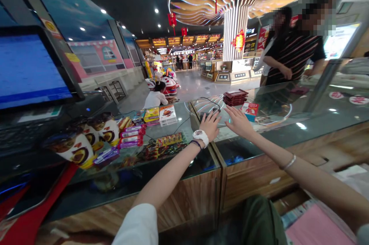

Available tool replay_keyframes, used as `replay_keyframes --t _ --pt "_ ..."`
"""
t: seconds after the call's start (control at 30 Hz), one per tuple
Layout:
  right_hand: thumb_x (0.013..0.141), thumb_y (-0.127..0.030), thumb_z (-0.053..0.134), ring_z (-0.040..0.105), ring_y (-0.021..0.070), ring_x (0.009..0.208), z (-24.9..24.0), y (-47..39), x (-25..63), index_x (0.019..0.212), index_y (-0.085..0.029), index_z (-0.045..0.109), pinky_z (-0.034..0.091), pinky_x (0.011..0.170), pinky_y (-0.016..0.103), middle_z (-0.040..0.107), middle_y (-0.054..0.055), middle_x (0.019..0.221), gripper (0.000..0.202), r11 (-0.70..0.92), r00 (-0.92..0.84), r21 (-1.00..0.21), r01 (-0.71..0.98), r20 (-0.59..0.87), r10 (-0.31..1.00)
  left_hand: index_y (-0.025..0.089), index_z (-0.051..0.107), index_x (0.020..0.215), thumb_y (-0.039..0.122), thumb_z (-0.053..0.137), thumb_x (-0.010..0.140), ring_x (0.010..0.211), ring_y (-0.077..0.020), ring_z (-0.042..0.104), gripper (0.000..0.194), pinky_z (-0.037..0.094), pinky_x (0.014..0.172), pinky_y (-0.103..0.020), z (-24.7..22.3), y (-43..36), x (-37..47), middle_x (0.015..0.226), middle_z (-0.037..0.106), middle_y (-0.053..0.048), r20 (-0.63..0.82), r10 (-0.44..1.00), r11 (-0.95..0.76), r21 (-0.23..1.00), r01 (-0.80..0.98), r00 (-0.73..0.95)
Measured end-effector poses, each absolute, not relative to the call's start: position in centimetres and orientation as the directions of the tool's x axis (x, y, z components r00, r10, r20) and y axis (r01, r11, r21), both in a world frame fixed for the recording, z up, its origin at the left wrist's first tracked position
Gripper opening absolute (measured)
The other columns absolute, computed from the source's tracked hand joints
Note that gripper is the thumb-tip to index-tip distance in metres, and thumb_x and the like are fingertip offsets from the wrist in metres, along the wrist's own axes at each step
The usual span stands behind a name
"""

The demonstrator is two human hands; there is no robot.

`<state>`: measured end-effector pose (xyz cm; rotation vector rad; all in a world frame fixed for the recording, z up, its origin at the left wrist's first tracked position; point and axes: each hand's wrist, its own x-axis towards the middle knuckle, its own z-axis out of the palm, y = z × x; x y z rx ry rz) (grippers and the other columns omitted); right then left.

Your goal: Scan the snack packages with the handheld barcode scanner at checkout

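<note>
My left hand (210,126), with a white watch on its wrist, reaches over the glass counter (178,126). Its fingers are spread above or on a small black device (204,116) with a cable; contact is hard to make out. Close by on the right, my right hand (238,121) stretches out flat with its fingers apart and nothing in it. Beside its fingertips are a red and blue box (250,111) and, farther back, a stack of dark red packets (235,97).
Left on the counter are snack cups (77,149), purple-wrapped bars (131,136), a white box (167,115) and a yellow box (152,115). A monitor (31,68) stands far left. Two people stand beyond the counter at right; another person (155,97) is low behind it.
</note>
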<state>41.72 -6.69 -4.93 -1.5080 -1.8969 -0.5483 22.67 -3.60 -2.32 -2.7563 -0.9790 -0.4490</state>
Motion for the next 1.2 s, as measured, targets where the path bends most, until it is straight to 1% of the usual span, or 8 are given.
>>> replay_keyframes --t 0.13,0.27,0.47,0.7,0.87,1.03,1.1,1.2 --pt "0.087 -0.028 0.053 0.047 0.0322 0.135 -6.3 -8.3 46.4 0.141 -0.015 0.048 0.036 0.113 0.053 0.048 0.016 0.149 0.056 0.135 -0.041 -0.074 0.988 0.719 0.694 0.022 0.042 0.147 0.024 0.055 0.090 0.149 -0.0279 0.028 0.059 0.019 0.124 -0.054 -2.8 -3.5 26.9 0.161 0.034 -0.010 0.342 0.553 -0.806 -0.011 0.592 0.760" --pt "0.086 -0.029 0.054 0.046 0.0335 0.134 -7.7 -9.2 50.2 0.140 -0.014 0.048 0.037 0.111 0.053 0.049 0.020 0.146 0.055 -0.004 0.083 -0.111 0.994 0.720 0.689 0.018 0.041 0.147 0.024 0.054 0.091 0.147 -0.0273 0.032 0.058 0.019 0.124 -0.052 -2.9 -2.7 30.8 0.159 0.037 -0.012 0.329 0.580 -0.804 0.085 0.588 0.745" --pt "0.083 -0.031 0.056 0.046 0.0351 0.134 -9.0 -8.8 52.6 0.143 -0.016 0.045 0.040 0.107 0.052 0.049 0.020 0.145 0.062 -0.140 0.242 -0.207 0.968 0.630 0.738 0.018 0.034 0.151 0.023 0.059 0.088 0.147 -0.0270 0.034 0.067 0.019 0.123 -0.049 -3.6 -0.8 35.3 0.159 0.034 -0.015 0.299 0.645 -0.762 0.186 0.620 0.704" --pt "0.086 -0.028 0.052 0.041 0.0338 0.140 -9.4 -7.9 51.9 0.154 -0.019 0.029 0.036 0.111 0.053 0.046 0.017 0.151 0.072 -0.135 0.252 -0.258 0.957 0.503 0.827 0.018 0.028 0.154 0.026 0.057 0.089 0.148 -0.0269 0.033 0.071 0.022 0.122 -0.047 -4.9 0.5 36.9 0.160 0.034 -0.017 0.219 0.699 -0.713 0.295 0.636 0.681" --pt "0.090 -0.026 0.049 0.039 0.0327 0.143 -9.5 -7.8 51.8 0.152 -0.018 0.034 0.034 0.113 0.053 0.042 0.018 0.154 0.065 -0.145 0.254 -0.273 0.951 0.423 0.870 0.023 0.036 0.150 0.021 0.055 0.088 0.147 -0.0239 0.035 0.065 0.025 0.121 -0.048 -5.3 0.8 37.0 0.158 0.039 -0.012 0.236 0.682 -0.727 0.321 0.607 0.692" --pt "0.087 -0.022 0.054 0.047 0.0334 0.137 -9.6 -7.9 52.1 0.146 -0.014 0.043 0.040 0.109 0.054 0.051 0.022 0.146 0.061 -0.062 0.196 -0.259 0.964 0.530 0.825 0.020 0.045 0.145 0.017 0.056 0.085 0.141 -0.0254 0.044 0.060 0.030 0.119 -0.049 -5.3 0.6 36.8 0.149 0.052 -0.012 0.297 0.660 -0.749 0.330 0.575 0.690" --pt "0.086 -0.021 0.057 0.052 0.0337 0.133 -9.5 -8.0 52.2 0.141 -0.013 0.048 0.042 0.108 0.054 0.057 0.022 0.140 0.057 -0.035 0.180 -0.255 0.966 0.573 0.800 0.019 0.049 0.142 0.015 0.057 0.085 0.140 -0.0259 0.045 0.058 0.030 0.120 -0.049 -5.2 0.5 36.8 0.145 0.055 -0.012 0.318 0.656 -0.754 0.331 0.568 0.685" --pt "0.087 -0.021 0.057 0.057 0.0329 0.127 -9.1 -8.2 52.3 0.135 -0.013 0.055 0.043 0.108 0.053 0.065 0.019 0.130 0.049 -0.018 0.176 -0.256 0.966 0.608 0.774 0.023 0.053 0.139 0.013 0.057 0.084 0.138 -0.0253 0.048 0.056 0.031 0.119 -0.050 -5.0 0.4 36.7 0.142 0.059 -0.008 0.354 0.656 -0.754 0.343 0.560 0.667"
